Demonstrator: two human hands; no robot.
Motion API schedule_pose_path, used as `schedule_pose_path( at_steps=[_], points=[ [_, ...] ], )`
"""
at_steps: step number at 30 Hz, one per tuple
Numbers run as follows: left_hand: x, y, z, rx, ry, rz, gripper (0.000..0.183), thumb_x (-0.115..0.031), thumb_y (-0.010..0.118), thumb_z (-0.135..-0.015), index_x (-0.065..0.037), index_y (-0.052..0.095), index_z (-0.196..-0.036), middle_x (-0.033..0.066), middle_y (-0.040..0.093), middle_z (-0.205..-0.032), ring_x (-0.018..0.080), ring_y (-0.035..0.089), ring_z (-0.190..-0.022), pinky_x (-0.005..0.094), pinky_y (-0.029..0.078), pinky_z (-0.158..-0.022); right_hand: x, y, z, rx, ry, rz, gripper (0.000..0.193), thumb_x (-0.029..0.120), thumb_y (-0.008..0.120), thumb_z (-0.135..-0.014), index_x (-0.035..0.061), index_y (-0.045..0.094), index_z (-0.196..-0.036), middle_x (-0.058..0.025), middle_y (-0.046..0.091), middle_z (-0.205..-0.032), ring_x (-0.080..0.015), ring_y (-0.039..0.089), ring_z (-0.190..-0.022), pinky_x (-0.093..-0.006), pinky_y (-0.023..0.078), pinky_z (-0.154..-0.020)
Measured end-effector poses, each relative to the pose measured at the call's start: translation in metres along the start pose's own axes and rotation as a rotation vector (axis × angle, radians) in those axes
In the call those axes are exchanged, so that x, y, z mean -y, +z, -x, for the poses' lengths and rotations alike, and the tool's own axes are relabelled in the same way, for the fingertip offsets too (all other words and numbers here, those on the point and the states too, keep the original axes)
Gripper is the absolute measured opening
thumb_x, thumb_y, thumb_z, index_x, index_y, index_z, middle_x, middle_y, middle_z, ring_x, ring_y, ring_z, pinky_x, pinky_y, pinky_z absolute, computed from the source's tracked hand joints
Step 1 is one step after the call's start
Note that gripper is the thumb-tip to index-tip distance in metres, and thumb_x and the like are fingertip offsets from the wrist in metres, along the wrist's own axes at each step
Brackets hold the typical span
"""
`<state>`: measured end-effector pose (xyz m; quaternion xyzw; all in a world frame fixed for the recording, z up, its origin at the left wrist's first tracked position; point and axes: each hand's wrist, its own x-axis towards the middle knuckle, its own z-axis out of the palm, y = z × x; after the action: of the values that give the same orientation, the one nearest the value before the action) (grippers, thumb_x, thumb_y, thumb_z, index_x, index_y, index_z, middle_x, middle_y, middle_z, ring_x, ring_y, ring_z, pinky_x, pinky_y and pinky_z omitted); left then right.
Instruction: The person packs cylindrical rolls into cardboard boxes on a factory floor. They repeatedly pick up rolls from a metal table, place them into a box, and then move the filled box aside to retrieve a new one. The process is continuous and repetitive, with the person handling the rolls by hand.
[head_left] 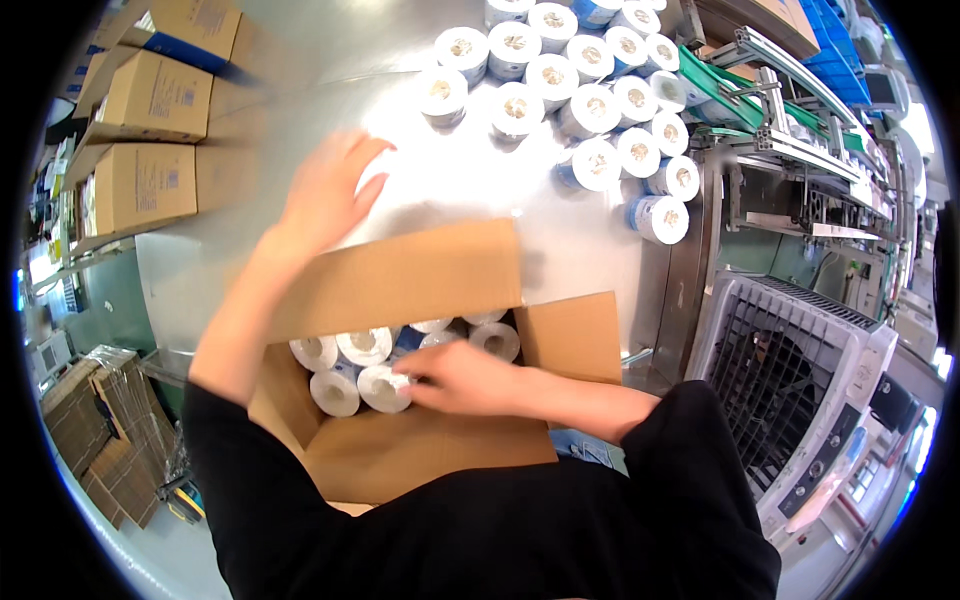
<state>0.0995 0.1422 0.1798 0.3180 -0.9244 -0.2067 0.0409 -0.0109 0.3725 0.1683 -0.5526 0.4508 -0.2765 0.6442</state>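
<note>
An open cardboard box (400, 460) stands close in front of me, its flaps spread outward. Inside it, several wrapped paper rolls (364, 346) stand on end, their hollow cores facing up. My right hand (462, 378) reaches into the box, its fingers closed at the edge of a white paper roll (382, 389) in the near row. Beyond the far flap (410, 275), my left hand (335, 190) hangs over the metal table with fingers apart and nothing in them; it is slightly blurred. The arm of my right hand hides part of the box's right side.
A group of white-and-blue paper rolls (552, 80) stands on the metal table (310, 60) at the far right. Filled cardboard boxes (150, 185) line the left side. A conveyor (730, 95) and a grey slatted machine (770, 370) are on the right.
</note>
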Motion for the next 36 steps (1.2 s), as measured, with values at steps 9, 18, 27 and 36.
schedule_pose_path(
  at_steps=[9, 18, 27, 36],
  points=[
    [0.093, 0.147, -0.218, 0.351, 0.147, -0.569, 0.065, -0.008, 0.071, -0.068, -0.028, 0.053, -0.128, 0.0117, 0.031, -0.148, 0.0271, 0.025, -0.139, 0.0448, 0.025, -0.113, -0.112, -0.214, 0.068, -1.019, 0.613, 0.542, 0.062, 0.027, 0.066, -0.083, 0.0016, 0.039, -0.133, -0.0130, 0.066, -0.090, -0.0270, 0.065, -0.076, -0.0375, 0.051, -0.068],
    [0.111, 0.134, -0.200, 0.295, 0.050, -0.399, 0.038, -0.025, 0.075, -0.065, -0.018, 0.070, -0.102, 0.0106, 0.055, -0.098, 0.0283, 0.053, -0.101, 0.0399, 0.044, -0.088, -0.222, -0.277, 0.022, -0.953, 0.719, 0.509, 0.095, 0.034, 0.069, -0.076, -0.0090, 0.014, -0.142, -0.0268, 0.065, -0.095, -0.0398, 0.064, -0.090, -0.0432, 0.051, -0.081],
    [-0.001, -0.068, 0.038, -0.040, -0.216, 0.123, 0.032, -0.005, 0.062, -0.080, 0.005, 0.061, -0.110, 0.0116, 0.059, -0.118, 0.0200, 0.056, -0.107, 0.0317, 0.045, -0.092, -0.219, -0.283, 0.054, -1.087, 0.467, 0.399, 0.072, 0.025, 0.077, -0.067, -0.0070, 0.047, -0.124, -0.0247, 0.065, -0.101, -0.0360, 0.064, -0.097, -0.0390, 0.051, -0.084],
    [-0.138, 0.020, 0.160, 0.463, -0.189, 0.319, 0.037, -0.011, 0.075, -0.061, -0.005, 0.069, -0.097, 0.0158, 0.058, -0.108, 0.0321, 0.056, -0.098, 0.0369, 0.046, -0.083, 0.026, -0.173, 0.143, -1.062, -0.191, 0.418, 0.073, 0.003, 0.075, -0.069, -0.0034, 0.042, -0.134, -0.0099, 0.070, -0.083, -0.0149, 0.068, -0.077, -0.0259, 0.053, -0.072]
  ],
)
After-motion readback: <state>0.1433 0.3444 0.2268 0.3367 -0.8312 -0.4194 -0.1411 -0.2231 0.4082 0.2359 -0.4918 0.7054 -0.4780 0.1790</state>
